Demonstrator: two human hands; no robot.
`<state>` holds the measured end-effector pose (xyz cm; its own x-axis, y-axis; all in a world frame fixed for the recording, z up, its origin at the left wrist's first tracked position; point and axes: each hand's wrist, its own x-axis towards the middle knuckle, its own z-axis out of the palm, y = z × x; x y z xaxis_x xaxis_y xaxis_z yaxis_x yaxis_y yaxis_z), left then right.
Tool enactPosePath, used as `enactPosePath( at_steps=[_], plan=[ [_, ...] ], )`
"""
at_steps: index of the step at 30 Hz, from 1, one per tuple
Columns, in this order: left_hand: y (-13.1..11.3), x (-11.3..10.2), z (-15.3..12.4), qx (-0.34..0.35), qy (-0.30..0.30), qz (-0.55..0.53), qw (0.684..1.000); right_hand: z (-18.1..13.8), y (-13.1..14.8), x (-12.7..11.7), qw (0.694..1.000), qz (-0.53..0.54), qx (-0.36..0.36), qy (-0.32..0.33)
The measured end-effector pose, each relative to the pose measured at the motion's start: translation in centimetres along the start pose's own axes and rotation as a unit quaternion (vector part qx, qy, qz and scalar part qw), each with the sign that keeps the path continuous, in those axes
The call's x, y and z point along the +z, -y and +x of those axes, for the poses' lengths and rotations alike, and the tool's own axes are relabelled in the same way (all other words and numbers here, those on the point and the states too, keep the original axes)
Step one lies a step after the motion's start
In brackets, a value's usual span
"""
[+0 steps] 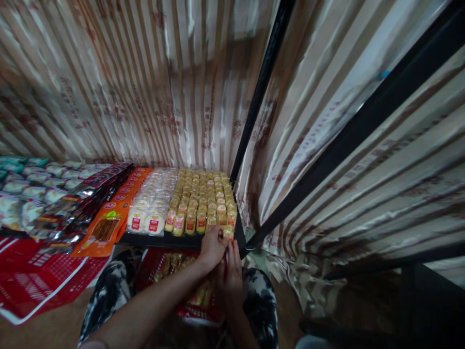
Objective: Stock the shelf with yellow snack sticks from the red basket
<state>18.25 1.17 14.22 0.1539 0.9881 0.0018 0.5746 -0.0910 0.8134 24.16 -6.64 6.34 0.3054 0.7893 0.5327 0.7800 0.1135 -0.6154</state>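
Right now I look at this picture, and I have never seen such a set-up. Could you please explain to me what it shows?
There is no machine here: these are a person's two bare hands. One camera, worn on the head, looks forward and down, so the forearms enter from below. On the black shelf, from the right, stand rows of yellow packets, then clear packets with white contents, then orange packaging. The left hand holds a small yellow packet in its fingers. The right hand is just below; whether it grips too is hard to tell. Under the shelf, a red basket holds more yellowish packets.
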Motion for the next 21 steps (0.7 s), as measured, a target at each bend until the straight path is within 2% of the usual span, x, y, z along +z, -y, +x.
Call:
enactPosePath(
  at_steps=[6, 12, 16, 21],
  plan=[
    [-1.5, 1.2, 2.3, 0.023, 0.027, 0.043, 0.998, 1.2, -1.8, 1.1, 0.999, 0.012, 0.034, 0.007],
    [-1.8, 2.4, 3.4, 0.02, 0.041, 0.07, 0.997, 2.7, -2.8, 2.1, 0.999, 0.029, 0.032, -0.003],
    [-1.3, 2.5, 3.2, 0.039, 0.033, 0.04, 0.998, 2.8, -5.1, 3.1, 1.0, 0.005, -0.005, 0.004],
    [-0.2, 2.1, 2.2, 0.071, -0.006, -0.006, 0.997, 2.7, -7.5, 4.1, 0.998, -0.012, -0.053, -0.01]
  ],
)
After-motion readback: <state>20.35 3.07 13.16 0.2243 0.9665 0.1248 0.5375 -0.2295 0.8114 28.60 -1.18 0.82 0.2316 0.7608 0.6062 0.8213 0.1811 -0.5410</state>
